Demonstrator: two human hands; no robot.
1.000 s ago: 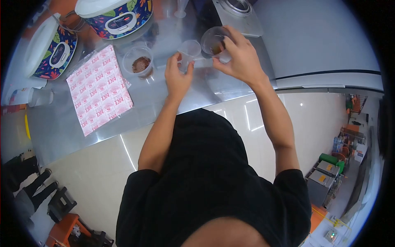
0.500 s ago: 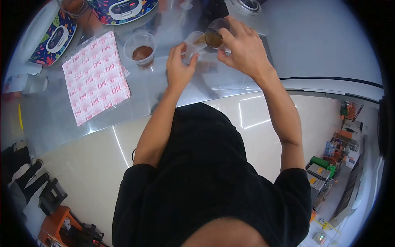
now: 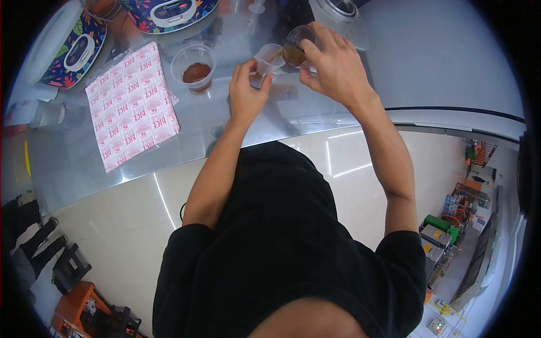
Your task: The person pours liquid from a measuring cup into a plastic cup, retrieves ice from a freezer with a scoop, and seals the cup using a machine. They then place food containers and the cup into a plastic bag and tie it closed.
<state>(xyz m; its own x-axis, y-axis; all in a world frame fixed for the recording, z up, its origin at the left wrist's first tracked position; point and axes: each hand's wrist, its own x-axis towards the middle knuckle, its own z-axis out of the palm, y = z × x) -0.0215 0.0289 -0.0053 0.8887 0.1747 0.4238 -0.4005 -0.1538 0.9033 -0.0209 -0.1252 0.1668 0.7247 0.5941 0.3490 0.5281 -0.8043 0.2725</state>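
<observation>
My left hand [image 3: 245, 93] grips a small clear plastic cup [image 3: 266, 58] standing on the shiny metal counter [image 3: 236, 129]. My right hand [image 3: 333, 65] holds a clear cup of brown liquid [image 3: 294, 49], tilted so its lip touches the small cup's rim. Brown liquid runs from the tilted cup into the small one. To the left stands another clear cup with brown powder [image 3: 194, 69], untouched.
A flat pink-and-white printed packet [image 3: 132, 104] lies on the counter at left. Two flower-patterned rice cookers [image 3: 67, 42] [image 3: 169, 10] stand at the back left. A white appliance [image 3: 338, 11] sits at the back right. Stools and another person's legs [image 3: 34, 248] are on the floor, lower left.
My right hand tipped its cup of brown liquid over onto the small cup's rim and began pouring. My left hand stayed on the small cup. My view shifted slightly.
</observation>
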